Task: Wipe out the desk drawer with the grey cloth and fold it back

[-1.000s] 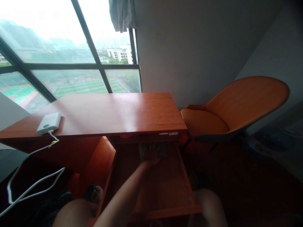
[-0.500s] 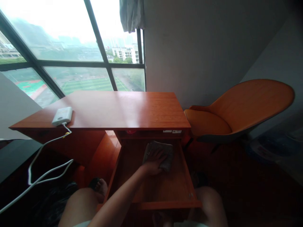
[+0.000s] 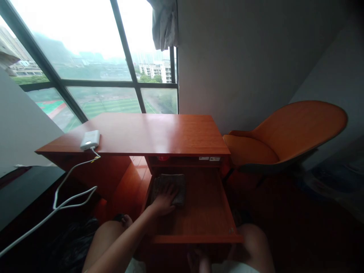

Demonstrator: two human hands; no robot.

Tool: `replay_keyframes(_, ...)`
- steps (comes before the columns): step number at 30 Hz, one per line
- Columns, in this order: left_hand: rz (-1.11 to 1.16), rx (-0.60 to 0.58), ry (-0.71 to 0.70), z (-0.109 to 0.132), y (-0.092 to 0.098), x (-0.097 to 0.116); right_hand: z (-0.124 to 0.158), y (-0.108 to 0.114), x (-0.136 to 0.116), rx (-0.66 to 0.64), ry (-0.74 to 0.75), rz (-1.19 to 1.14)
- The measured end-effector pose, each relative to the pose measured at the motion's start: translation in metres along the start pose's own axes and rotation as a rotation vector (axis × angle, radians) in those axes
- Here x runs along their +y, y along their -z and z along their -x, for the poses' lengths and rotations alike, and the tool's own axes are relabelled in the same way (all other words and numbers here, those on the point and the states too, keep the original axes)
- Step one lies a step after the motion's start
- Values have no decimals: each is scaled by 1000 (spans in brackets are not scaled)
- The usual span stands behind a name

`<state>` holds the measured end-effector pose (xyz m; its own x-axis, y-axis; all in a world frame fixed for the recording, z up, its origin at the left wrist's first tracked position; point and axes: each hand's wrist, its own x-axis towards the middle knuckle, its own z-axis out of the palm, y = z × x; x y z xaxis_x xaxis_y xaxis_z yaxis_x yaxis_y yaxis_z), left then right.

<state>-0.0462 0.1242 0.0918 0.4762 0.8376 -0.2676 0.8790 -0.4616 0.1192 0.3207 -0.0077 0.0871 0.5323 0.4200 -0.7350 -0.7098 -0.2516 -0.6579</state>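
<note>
My left hand (image 3: 165, 201) lies flat on a folded grey cloth (image 3: 179, 189), its fingers spread over the top. Both are at the left side of a pulled-out wooden drawer (image 3: 201, 212). The drawer's floor shows bare reddish-brown wood to the right of the cloth. Below the drawer's front edge, between the knees, my right hand (image 3: 199, 259) is in shadow. How its fingers are set cannot be made out.
Above the drawer stands a reddish wooden desk (image 3: 170, 132). A white power-bank-like device (image 3: 90, 140) sits on its left end, with a white cable (image 3: 72, 168) hanging down. An orange chair (image 3: 301, 132) is at the right. Windows fill the back left.
My left hand has slid the grey cloth from the middle of the drawer across to its left side. The view has shifted slightly. My right hand stays below the drawer front.
</note>
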Motion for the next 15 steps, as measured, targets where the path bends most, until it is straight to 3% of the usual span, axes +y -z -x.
replay_keyframes(7, 89, -1, -80, -27, -7, 59, -4, 1, 0, -15, -21, -41)
replay_keyframes(15, 341, -67, -380, -48, 0, 153, -7, 0, -3, -52, -67, 4)
